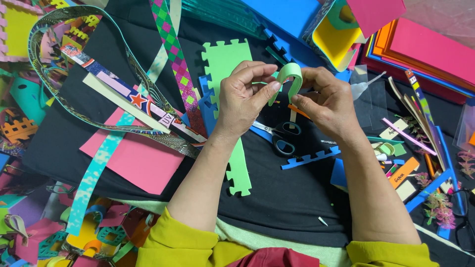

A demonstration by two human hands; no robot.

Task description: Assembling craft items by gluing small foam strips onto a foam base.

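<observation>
Both hands hold a narrow light-green foam strip (289,74) bent into an arch above a black cloth (282,198). My left hand (243,96) pinches the strip's left end between thumb and fingers. My right hand (326,101) grips its right end. Blue-handled scissors (279,136) lie on the cloth just below the hands. A light-green foam piece with puzzle-shaped edges (225,62) lies behind and under my left hand.
A pink foam sheet (143,158), patterned strips (123,94) and a glittery checkered ribbon (175,54) lie at left. Stacked foam sheets (425,54) sit at the upper right. A yellow foam box (336,39), a glue bottle (363,86) and small cut scraps (401,168) lie at right.
</observation>
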